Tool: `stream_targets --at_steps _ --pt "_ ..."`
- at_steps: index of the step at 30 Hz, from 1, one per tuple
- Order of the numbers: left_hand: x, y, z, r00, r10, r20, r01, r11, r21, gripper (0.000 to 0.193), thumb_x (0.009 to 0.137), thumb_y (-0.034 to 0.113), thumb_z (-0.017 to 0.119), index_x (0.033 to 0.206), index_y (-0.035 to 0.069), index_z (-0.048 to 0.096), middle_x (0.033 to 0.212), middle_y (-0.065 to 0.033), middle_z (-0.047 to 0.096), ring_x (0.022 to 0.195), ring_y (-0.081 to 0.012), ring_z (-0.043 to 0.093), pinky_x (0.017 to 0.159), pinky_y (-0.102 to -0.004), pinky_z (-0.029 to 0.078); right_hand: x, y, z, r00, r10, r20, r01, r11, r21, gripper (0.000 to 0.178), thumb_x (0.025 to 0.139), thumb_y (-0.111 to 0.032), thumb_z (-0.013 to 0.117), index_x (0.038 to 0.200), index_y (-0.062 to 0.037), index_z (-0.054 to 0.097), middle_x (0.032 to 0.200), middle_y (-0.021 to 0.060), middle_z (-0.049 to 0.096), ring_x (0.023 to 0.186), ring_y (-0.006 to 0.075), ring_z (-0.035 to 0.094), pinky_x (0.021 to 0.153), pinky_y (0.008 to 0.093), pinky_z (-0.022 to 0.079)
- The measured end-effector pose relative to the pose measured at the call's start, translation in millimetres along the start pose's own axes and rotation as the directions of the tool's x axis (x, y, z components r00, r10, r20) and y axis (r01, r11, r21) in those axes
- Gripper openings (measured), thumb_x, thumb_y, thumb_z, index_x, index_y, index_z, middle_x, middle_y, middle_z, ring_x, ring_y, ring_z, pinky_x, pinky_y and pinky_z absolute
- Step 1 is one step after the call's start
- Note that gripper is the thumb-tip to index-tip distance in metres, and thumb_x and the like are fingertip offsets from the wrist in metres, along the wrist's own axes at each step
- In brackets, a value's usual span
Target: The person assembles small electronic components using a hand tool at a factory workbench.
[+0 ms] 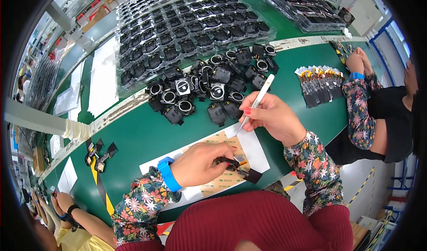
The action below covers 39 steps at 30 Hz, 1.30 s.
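Observation:
My left hand [200, 164] is closed around a small black electronic part [227, 163]. From it an amber-and-black flex cable [251, 175] sticks out to the right. Beneath lies a tan adhesive-backed sheet [213, 189] with printed marks, on white paper [259, 155]. My right hand [273, 117] grips a pair of silver tweezers [262, 91] like a pen, their tips pointing down at the sheet's upper right, apart from the black part. Just beyond my hands is a heap of black square housings [218, 113], several with round silver rings.
Clear plastic trays [191, 42] of black housings fill the back of the green table [129, 137]. More stacked trays [307, 8] stand back right. Flex cables [318, 84] lie in a row at right, near a co-worker's hands [359, 62]. Another person's hands [64, 202] are at lower left.

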State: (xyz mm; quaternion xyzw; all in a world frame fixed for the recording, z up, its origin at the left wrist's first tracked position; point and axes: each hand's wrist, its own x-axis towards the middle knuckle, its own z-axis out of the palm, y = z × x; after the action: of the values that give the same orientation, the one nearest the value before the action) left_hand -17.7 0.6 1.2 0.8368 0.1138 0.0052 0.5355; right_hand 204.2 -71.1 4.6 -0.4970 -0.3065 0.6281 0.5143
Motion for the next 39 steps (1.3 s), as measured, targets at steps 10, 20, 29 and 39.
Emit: stream_targets --at_steps 10,20,29,39 --pt "-1.3 -1.8 3.0 0.995 0.093 -0.021 -0.092 0.994 0.051 0.014 0.075 0.000 0.057 0.089 0.003 0.056 0.105 -0.0139 0.064 0.091 -0.0280 0.063 0.086 -0.0372 0.047 8.0 18.0 7.9 0.959 -0.247 0.139 0.279 0.909 -0.309 0.016 0.083 -0.001 0.059 0.099 0.0000 0.059 0.080 0.0012 0.059 0.071 0.0074 0.057 0.065 0.0234 0.049" --pt "3.4 -2.0 2.4 0.991 0.136 -0.010 -0.135 0.989 0.065 0.016 0.074 -0.001 0.058 0.090 0.003 0.055 0.102 -0.0133 0.065 0.095 -0.0295 0.062 0.102 -0.0423 0.037 4.5 2.1 -9.9 0.997 -0.002 0.080 0.014 0.989 -0.149 0.012 0.085 -0.004 0.059 0.097 -0.0013 0.058 0.081 0.0065 0.063 0.070 0.0111 0.061 0.065 0.0227 0.051" --pt "8.2 -11.1 5.4 0.939 -0.188 -0.287 -0.067 0.721 -0.690 0.011 0.087 -0.008 0.049 0.097 -0.002 0.048 0.099 -0.0114 0.062 0.087 -0.0144 0.063 0.076 -0.0259 0.054 -7.5 1.5 14.0 0.955 -0.230 -0.189 0.284 0.894 0.346 0.014 0.089 -0.015 0.057 0.100 -0.0081 0.053 0.087 0.0077 0.063 0.089 0.0194 0.059 0.081 0.0313 0.045" --pt "9.6 -12.3 8.9 0.848 -0.290 -0.443 -0.232 0.548 -0.803 0.008 0.090 -0.001 0.051 0.097 -0.001 0.047 0.094 -0.0107 0.062 0.082 -0.0181 0.066 0.069 -0.0249 0.055 -11.1 22.8 49.8 0.791 -0.588 -0.167 0.536 0.799 -0.273 0.011 0.086 -0.005 0.059 0.095 -0.0011 0.056 0.091 0.0124 0.063 0.102 0.0216 0.055 0.088 0.0337 0.044"
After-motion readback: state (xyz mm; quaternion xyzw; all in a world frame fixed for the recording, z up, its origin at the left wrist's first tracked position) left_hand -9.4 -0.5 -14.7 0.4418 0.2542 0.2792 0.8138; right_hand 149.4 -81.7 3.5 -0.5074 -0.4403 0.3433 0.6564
